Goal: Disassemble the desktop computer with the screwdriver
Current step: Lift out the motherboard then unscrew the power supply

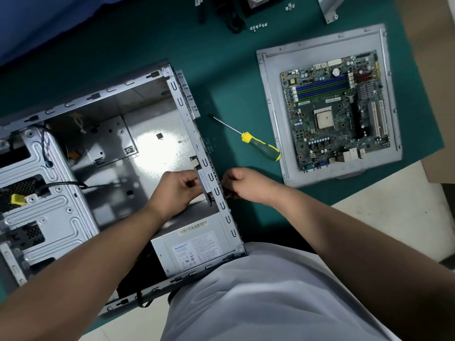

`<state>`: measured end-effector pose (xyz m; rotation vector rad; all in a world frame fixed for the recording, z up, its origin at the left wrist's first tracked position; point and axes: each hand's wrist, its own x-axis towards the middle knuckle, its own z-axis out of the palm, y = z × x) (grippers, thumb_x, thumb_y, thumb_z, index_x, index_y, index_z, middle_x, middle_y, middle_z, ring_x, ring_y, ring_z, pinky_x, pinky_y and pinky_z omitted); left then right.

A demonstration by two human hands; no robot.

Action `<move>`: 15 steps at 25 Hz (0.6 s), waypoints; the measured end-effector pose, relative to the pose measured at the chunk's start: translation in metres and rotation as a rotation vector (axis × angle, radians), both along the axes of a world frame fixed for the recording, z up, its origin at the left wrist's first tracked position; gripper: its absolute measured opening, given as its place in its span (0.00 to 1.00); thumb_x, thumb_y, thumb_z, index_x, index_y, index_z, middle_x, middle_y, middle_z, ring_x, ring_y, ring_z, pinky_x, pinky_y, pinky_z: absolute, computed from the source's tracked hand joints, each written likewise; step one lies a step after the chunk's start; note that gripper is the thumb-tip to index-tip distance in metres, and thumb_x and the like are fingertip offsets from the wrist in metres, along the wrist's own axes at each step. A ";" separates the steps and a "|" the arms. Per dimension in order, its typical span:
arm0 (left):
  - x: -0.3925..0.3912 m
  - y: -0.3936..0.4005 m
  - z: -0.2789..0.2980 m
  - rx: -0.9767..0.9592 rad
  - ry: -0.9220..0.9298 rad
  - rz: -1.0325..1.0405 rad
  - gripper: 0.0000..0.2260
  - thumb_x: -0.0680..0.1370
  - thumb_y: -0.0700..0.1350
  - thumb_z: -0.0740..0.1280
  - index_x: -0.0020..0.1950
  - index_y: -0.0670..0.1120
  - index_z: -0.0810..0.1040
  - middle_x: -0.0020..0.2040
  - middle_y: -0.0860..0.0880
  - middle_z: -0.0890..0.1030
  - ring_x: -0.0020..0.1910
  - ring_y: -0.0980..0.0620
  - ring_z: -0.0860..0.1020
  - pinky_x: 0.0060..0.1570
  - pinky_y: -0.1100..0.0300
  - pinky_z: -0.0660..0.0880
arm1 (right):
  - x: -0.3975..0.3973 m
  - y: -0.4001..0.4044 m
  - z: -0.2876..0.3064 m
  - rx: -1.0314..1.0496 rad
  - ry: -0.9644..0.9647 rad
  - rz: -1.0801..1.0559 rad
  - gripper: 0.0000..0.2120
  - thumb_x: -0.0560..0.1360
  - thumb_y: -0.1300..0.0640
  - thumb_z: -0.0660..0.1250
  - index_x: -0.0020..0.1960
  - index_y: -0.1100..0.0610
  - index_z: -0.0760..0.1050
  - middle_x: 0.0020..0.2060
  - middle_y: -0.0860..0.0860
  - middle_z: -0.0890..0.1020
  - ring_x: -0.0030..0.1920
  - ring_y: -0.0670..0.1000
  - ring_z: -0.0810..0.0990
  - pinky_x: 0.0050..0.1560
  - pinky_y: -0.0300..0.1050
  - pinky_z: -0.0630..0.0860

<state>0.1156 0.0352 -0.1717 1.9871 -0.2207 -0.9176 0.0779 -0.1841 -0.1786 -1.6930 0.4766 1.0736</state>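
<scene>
Computer case (138,124) taken as landmark. Its left portion, with the drive cage, is cut off by the left frame edge. Its near right corner is hidden under the person's grey shirt (258,291).

At the case's right wall, the left hand (176,190) covers most of a flat labelled part (204,183); its identity cannot be determined. Just outside that wall, the right hand (242,184) is curled on something small and dark, too hidden to name.

Far beyond the case, screws (258,26) are too small to count; black cables (231,16) and a metal bracket (328,8) are cropped by the top edge.

Power supply label (194,251), inside the case's near end: print illegible.
</scene>
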 end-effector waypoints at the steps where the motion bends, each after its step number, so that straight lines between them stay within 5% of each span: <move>1: 0.000 0.000 -0.001 -0.002 -0.006 0.000 0.06 0.75 0.35 0.75 0.42 0.46 0.87 0.40 0.49 0.87 0.46 0.42 0.85 0.50 0.44 0.80 | 0.000 -0.002 -0.001 -0.004 -0.029 0.027 0.11 0.82 0.58 0.65 0.41 0.51 0.76 0.36 0.50 0.83 0.38 0.51 0.79 0.44 0.50 0.76; 7: 0.000 0.000 -0.002 0.002 0.001 -0.004 0.08 0.75 0.36 0.75 0.41 0.48 0.86 0.38 0.50 0.86 0.44 0.41 0.85 0.50 0.45 0.80 | -0.002 -0.010 0.000 -0.036 -0.212 0.109 0.12 0.78 0.63 0.68 0.42 0.46 0.76 0.43 0.53 0.86 0.44 0.55 0.83 0.53 0.60 0.80; 12: 0.000 -0.001 0.000 -0.017 -0.001 0.003 0.13 0.76 0.37 0.75 0.41 0.56 0.86 0.40 0.54 0.87 0.46 0.45 0.86 0.52 0.49 0.80 | -0.010 -0.010 0.002 -0.106 -0.443 0.184 0.05 0.77 0.63 0.69 0.50 0.54 0.79 0.42 0.50 0.85 0.42 0.52 0.81 0.47 0.51 0.80; 15: 0.000 0.000 0.000 -0.015 -0.007 0.000 0.13 0.76 0.37 0.75 0.41 0.56 0.86 0.40 0.54 0.87 0.46 0.45 0.86 0.52 0.48 0.81 | -0.013 -0.010 0.000 -0.052 -0.360 0.079 0.11 0.76 0.64 0.70 0.47 0.48 0.79 0.41 0.50 0.84 0.42 0.51 0.81 0.47 0.53 0.79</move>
